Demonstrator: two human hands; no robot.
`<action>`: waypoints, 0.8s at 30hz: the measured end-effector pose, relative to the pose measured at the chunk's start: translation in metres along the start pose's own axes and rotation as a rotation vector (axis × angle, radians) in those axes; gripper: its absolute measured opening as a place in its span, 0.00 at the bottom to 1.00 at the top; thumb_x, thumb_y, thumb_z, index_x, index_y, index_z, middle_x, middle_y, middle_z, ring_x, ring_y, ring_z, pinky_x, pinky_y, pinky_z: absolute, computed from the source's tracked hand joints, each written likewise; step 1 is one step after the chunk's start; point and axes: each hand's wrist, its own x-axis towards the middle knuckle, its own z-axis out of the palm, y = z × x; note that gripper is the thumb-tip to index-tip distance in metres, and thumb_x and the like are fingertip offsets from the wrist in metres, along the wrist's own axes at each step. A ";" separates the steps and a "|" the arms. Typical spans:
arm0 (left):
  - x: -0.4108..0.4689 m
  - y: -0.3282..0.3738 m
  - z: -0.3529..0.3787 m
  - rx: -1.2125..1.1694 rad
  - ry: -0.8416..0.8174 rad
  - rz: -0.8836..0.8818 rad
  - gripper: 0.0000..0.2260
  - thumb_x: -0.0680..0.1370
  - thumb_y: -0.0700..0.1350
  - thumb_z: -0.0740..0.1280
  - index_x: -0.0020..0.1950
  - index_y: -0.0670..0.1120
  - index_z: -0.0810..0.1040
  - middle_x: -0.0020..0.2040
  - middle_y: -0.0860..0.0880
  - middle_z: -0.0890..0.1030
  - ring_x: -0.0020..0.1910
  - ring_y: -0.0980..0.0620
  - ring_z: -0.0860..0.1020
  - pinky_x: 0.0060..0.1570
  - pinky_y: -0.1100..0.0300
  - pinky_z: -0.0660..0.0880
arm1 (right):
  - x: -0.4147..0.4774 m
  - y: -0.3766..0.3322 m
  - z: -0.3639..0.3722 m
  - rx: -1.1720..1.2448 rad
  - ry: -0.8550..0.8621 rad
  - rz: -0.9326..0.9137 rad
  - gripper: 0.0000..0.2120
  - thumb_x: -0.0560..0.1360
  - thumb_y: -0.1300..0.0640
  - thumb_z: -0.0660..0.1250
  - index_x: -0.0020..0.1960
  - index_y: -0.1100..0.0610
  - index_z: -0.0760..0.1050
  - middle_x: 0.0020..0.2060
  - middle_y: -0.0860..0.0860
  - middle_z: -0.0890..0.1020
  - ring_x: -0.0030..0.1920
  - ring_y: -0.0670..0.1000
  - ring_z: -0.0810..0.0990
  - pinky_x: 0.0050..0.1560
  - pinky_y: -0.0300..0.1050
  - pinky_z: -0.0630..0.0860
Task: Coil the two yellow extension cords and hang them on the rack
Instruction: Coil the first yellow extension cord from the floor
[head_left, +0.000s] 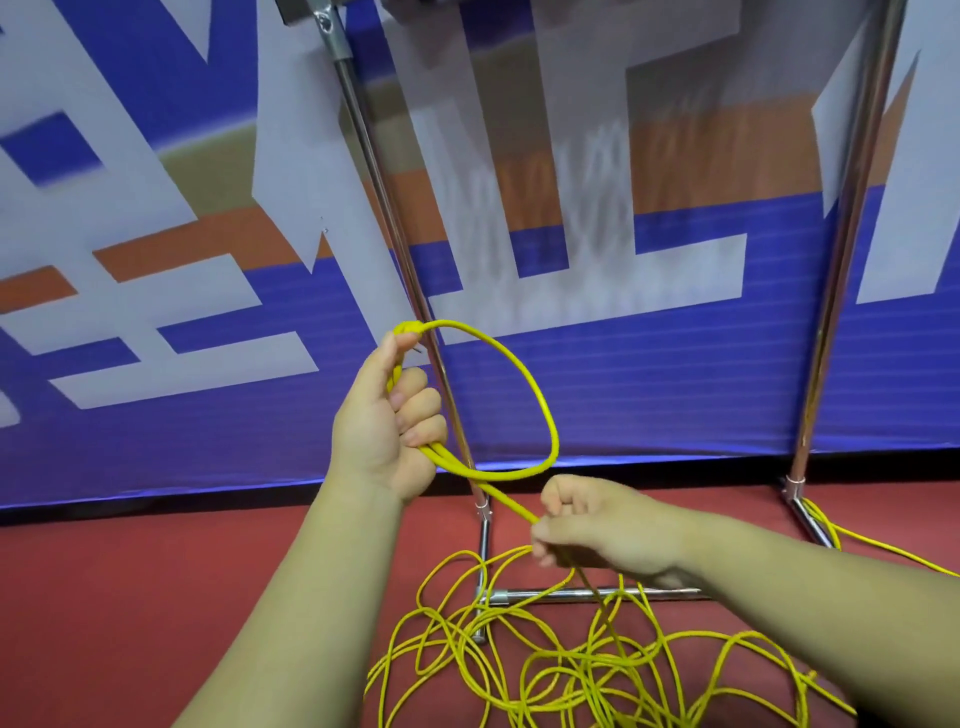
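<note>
Presently, the left hand (387, 415) clenches the first loop of the yellow cord (545, 410) before the rack (396, 234) as an anchor, while the right hand (608, 530) pinches the trailing length above the floor tangle (587, 670) to feed slack.

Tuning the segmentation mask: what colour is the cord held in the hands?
The cord is yellow; the head view shows it best.

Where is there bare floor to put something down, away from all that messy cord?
The red floor left of the rack's left post, under the banner, is bare. It is crowded around the rack's bottom bar, where the loose yellow cord piles up, and another strand lies by the right post.
</note>
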 end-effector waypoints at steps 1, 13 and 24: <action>0.001 0.002 -0.006 0.032 0.013 0.003 0.08 0.74 0.53 0.69 0.48 0.51 0.81 0.29 0.54 0.54 0.21 0.59 0.54 0.17 0.67 0.53 | -0.003 -0.006 -0.006 0.005 -0.006 -0.001 0.10 0.78 0.65 0.67 0.45 0.57 0.66 0.40 0.56 0.85 0.40 0.52 0.80 0.45 0.43 0.75; 0.007 -0.017 -0.027 0.793 -0.069 0.055 0.09 0.80 0.39 0.67 0.48 0.49 0.86 0.29 0.52 0.63 0.26 0.53 0.58 0.27 0.61 0.53 | -0.026 -0.038 -0.064 -0.141 0.085 0.027 0.05 0.77 0.68 0.68 0.50 0.61 0.74 0.40 0.59 0.84 0.30 0.49 0.74 0.29 0.39 0.69; -0.005 -0.053 0.010 1.192 -0.366 0.027 0.17 0.63 0.65 0.76 0.47 0.60 0.87 0.34 0.35 0.76 0.34 0.47 0.72 0.40 0.53 0.67 | -0.044 -0.063 -0.056 -0.087 0.317 -0.131 0.05 0.77 0.66 0.69 0.47 0.61 0.73 0.38 0.60 0.85 0.30 0.49 0.74 0.34 0.41 0.75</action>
